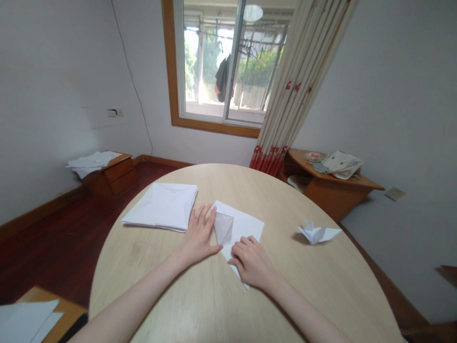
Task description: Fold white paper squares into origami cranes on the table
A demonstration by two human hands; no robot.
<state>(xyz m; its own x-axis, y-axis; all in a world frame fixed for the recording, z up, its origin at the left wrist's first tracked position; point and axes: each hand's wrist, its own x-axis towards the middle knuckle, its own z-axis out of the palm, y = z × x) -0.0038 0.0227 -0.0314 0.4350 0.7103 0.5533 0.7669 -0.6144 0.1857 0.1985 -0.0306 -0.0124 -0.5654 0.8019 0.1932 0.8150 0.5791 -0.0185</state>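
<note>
A partly folded sheet of white paper (246, 224) lies on the round table in front of me, with a greyish triangular flap on its left part and a point towards me. My left hand (200, 236) rests flat at the paper's left edge, fingers spread, the thumb reaching its lower left side. Curled fingers of my right hand (252, 262) press on the lower right part of the paper; whether they pinch an edge is hidden. A stack of white paper (160, 205) sits just left of my left hand. To the right stands a folded paper bird (317, 233).
The round wooden table (200, 305) has a curved edge all around. Beyond it are a small cabinet (121, 176) with papers at left and a corner desk (342, 195) with a cloth bag at right. More sheets (26, 319) lie at lower left.
</note>
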